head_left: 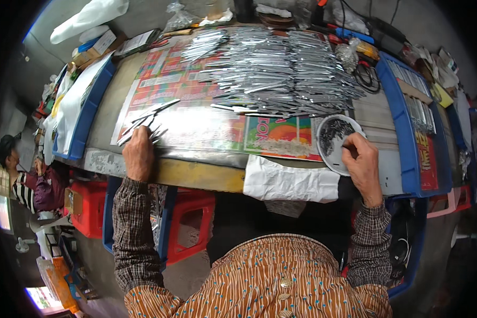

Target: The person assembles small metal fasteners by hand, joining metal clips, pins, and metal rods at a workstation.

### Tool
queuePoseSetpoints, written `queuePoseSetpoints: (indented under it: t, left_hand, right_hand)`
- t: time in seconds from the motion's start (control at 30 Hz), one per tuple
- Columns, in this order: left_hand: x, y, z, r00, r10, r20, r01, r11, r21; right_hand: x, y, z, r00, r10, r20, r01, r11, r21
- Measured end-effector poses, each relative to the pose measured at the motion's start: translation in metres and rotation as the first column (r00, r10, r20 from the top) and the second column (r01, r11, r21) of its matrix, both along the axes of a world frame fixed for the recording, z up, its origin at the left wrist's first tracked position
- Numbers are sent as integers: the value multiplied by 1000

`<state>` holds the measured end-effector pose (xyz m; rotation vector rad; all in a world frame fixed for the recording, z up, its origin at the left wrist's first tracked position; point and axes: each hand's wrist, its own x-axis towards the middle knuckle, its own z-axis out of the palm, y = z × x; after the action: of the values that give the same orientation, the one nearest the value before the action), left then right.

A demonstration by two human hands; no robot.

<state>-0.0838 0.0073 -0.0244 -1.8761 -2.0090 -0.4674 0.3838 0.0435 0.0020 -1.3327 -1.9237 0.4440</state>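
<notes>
1. Near the tabletop's [108, 103] front-left corner, the left hand [138, 153] meets thin silver metal strips [167, 105]; I cannot tell its grip.
2. Front centre, a glossy multicoloured sheet [196, 132] leaves room.
3. Front-right edge: round white bowl [333, 160], right hand [363, 161] above, fingertips pinched closed.

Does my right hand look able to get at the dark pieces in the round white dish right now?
Probably yes: the right hand is at the right side of the round white dish, which is open on top, and nothing seems to block the dark pieces.
</notes>
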Motion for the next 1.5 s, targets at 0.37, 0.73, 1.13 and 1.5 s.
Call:
queuePoseSetpoints:
  t: [0.37, 0.73, 1.13, 1.5]
  left_hand:
    - [87, -30, 36, 366, -126, 922, 319, 948, 3]
    - [173, -48, 42, -183, 63, 981, 493, 869, 36]
    - [224, -59, 36, 399, -445, 801, 543, 819, 185]
    - [245, -75, 25, 175, -304, 937, 627, 768, 132]
  right_hand:
    - [7, -8, -9, 966, 32, -257, -30, 999, 13]
    - [7, -25, -7, 912, -60, -405, 27, 996, -87]
    - [-18, -65, 13, 837, 156, -524, -238, 967, -92]
    - [-35, -78, 22, 539, 111, -835, -549, 798, -248]
